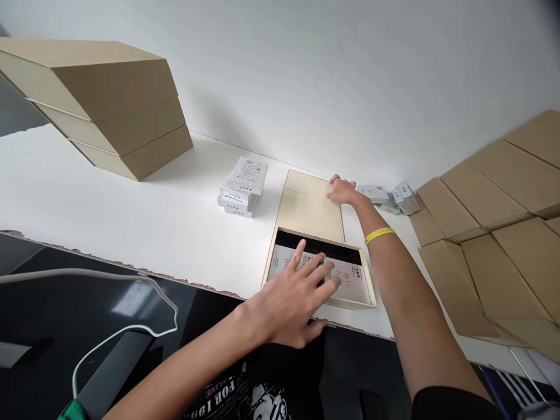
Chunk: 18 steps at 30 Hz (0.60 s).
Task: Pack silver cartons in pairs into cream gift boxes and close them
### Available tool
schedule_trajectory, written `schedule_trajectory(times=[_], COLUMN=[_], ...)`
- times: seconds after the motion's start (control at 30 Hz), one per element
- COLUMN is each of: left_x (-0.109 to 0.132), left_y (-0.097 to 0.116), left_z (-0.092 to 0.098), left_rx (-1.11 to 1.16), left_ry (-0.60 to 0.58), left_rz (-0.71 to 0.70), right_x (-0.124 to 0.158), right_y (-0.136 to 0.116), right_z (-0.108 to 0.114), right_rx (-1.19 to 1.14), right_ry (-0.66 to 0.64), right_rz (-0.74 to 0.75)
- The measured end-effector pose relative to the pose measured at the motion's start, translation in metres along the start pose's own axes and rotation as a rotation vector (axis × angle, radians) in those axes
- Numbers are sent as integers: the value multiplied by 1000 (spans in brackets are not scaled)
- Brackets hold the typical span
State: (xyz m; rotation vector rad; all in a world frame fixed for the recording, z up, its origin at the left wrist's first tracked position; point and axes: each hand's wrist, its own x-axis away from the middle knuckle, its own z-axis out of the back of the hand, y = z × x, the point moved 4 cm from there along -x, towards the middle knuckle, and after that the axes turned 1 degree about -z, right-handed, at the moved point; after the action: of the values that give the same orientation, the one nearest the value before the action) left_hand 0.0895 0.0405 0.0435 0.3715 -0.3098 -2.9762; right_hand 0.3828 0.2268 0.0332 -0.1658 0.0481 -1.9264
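An open cream gift box (371,286) lies at the table's front edge, its hinged lid (306,204) folded back flat on the tabletop. Inside the box, flat silver-white printed cartons (350,281) lie beside a black strip along the back wall. Over the box's near side is my left hand (297,297), fingers spread apart above the cartons and hiding some of them. My right hand (343,191) is at the lid's far right corner, with thumb and fingers closed on its edge.
Silver cartons (245,184) stand in a small pile left of the lid, and more cartons (405,198) lie near the wall at right. Tan boxes (118,111) are stacked at far left. Several more tan boxes (503,186) crowd the right side. A white cable (161,291) hangs in front.
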Motion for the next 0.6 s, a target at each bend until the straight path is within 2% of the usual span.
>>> schedule_trajectory(times=[0.13,0.27,0.33,0.43,0.53,0.6], left_x=[12,30,48,79,109,124], left_y=[16,36,45,47,41,36], left_z=[-4,-6,-4,-1,-3,-11], left_rx=[82,107,137,199,270,334], left_ry=[275,475,545,609,740,831], left_rz=[-47,-77,-38,122,205,242], right_x=[3,4,3,5,32,77], right_y=[0,-6,-12,-20,-14,1], right_z=[2,4,8,22,46,59], right_rx=[88,162,197,229,250,269], right_ry=[46,1,-26,-81,-78,5], right_rz=[17,31,51,124,213,249])
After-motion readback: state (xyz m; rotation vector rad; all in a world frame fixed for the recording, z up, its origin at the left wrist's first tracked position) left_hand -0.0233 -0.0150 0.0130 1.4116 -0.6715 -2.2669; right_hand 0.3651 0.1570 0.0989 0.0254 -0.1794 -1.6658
